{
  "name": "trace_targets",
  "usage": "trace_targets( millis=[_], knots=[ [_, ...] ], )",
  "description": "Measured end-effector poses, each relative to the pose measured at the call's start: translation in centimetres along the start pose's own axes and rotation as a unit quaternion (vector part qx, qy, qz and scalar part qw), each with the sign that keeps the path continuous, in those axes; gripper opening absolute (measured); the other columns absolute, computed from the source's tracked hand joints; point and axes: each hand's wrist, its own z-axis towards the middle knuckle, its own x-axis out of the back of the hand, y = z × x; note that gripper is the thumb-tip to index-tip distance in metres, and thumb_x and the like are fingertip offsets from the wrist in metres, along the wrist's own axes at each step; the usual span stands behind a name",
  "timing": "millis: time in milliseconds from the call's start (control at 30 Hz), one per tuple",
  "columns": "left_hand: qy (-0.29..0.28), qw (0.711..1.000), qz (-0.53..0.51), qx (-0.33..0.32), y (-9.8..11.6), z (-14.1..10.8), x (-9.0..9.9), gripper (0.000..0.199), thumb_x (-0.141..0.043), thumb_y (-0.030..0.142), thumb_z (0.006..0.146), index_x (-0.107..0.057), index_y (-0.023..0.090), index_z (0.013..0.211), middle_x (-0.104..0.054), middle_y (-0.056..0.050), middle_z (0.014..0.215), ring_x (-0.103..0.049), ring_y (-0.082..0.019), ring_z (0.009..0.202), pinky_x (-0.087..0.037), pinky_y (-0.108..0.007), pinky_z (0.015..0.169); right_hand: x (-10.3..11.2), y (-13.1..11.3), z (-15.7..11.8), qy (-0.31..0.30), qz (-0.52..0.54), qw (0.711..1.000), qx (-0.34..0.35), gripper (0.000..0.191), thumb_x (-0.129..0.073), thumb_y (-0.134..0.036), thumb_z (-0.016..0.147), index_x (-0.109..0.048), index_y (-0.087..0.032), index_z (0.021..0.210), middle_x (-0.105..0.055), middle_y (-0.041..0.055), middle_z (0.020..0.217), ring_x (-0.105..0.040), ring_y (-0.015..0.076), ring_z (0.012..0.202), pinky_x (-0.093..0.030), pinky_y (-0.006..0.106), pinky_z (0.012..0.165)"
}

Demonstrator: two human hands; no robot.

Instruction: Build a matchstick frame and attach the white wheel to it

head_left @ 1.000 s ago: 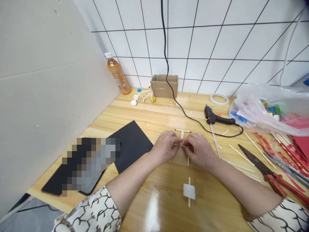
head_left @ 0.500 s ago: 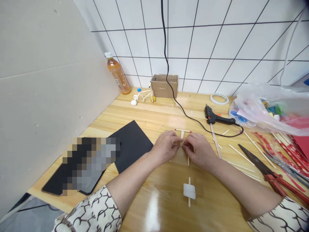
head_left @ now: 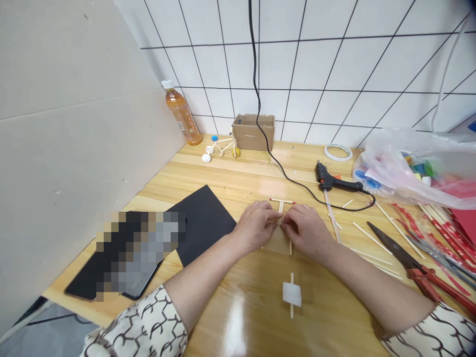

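"How are the arms set?"

"Both bent inward. The left forearm (head_left: 204, 282) slants forward and to the right, the right forearm (head_left: 372, 292) forward and to the left, so the hands nearly meet on the near left side of the glue gun (head_left: 340, 184)."

"And the hands themselves?"

"Backs up, low over the desk (head_left: 260, 317). The left hand (head_left: 256, 225) points its index finger across, thumb tucked beneath. The right hand (head_left: 305, 232) curls more, its knuckles toward the glue gun."

"Are the fingers spread?"

"No, drawn narrow on both sides, pinching the stick frame (head_left: 280, 208) at its near part (the exact contact is hidden behind the fingertips)."

"Where's that frame, then?"

"Left of the glue gun and a little nearer the wearer. Its red-tipped crossbar (head_left: 282, 201) lies beyond the hands, and paired pale sticks run back from it between them."

"Anything close by?"

"A loose stick (head_left: 290, 248) pokes out beneath the right hand. The white piece with a stick through it (head_left: 292, 294) sits apart, well nearer the wearer than the glue gun."
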Motion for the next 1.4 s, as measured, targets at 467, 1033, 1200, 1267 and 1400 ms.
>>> trace_targets(
  millis=[467,1033,1200,1267,1400],
  knots=[
    [0.006,1.0,-0.005,-0.001,-0.18,0.0,-0.11,0.027,-0.057,0.014,0.076,-0.069,0.023,0.099,-0.061,-0.004,0.086,-0.056,-0.018,0.086,-0.046,-0.031,0.079,0.0,-0.01,0.01,0.004,-0.003,1.0,0.0,0.013,-0.05,-0.015,0.078,-0.053,-0.019,0.067,-0.057,0.005,0.073,-0.05,0.0198,0.075,-0.033,0.031,0.067],
    [0.004,1.0,-0.001,-0.001,-0.07,0.03,-0.06,0.025,-0.056,0.016,0.077,-0.069,0.022,0.097,-0.06,-0.004,0.084,-0.056,-0.018,0.084,-0.046,-0.031,0.076,0.09,-0.09,0.05,0.002,-0.002,1.0,-0.004,0.012,-0.05,-0.014,0.078,-0.053,-0.018,0.067,-0.057,0.0049,0.074,-0.05,0.0195,0.075,-0.033,0.031,0.068],
    [0.002,1.0,0.0,0.0,-0.08,0.06,-0.09,0.024,-0.058,0.015,0.077,-0.069,0.023,0.097,-0.06,-0.004,0.084,-0.056,-0.018,0.084,-0.047,-0.031,0.077,-0.02,0.03,0.05,0.003,-0.003,1.0,-0.002,0.012,-0.05,-0.014,0.078,-0.053,-0.019,0.067,-0.057,0.0048,0.073,-0.05,0.0195,0.075,-0.033,0.031,0.067],
    [0.003,1.0,-0.001,-0.001,-0.07,0.05,-0.08,0.024,-0.057,0.016,0.077,-0.069,0.023,0.097,-0.06,-0.004,0.084,-0.056,-0.018,0.084,-0.047,-0.031,0.077,-0.02,0.04,0.06,0.003,-0.003,1.0,-0.001,0.012,-0.049,-0.014,0.077,-0.053,-0.019,0.067,-0.057,0.005,0.073,-0.05,0.0197,0.075,-0.033,0.031,0.068],
    [0.006,1.0,0.001,0.001,-0.06,0.04,-0.09,0.025,-0.057,0.015,0.076,-0.069,0.022,0.097,-0.06,-0.004,0.084,-0.056,-0.018,0.084,-0.046,-0.031,0.077,0.03,-0.04,0.07,0.0,-0.004,1.0,-0.002,0.012,-0.05,-0.014,0.077,-0.053,-0.019,0.067,-0.057,0.0052,0.074,-0.05,0.0198,0.075,-0.033,0.031,0.068]
  ],
)
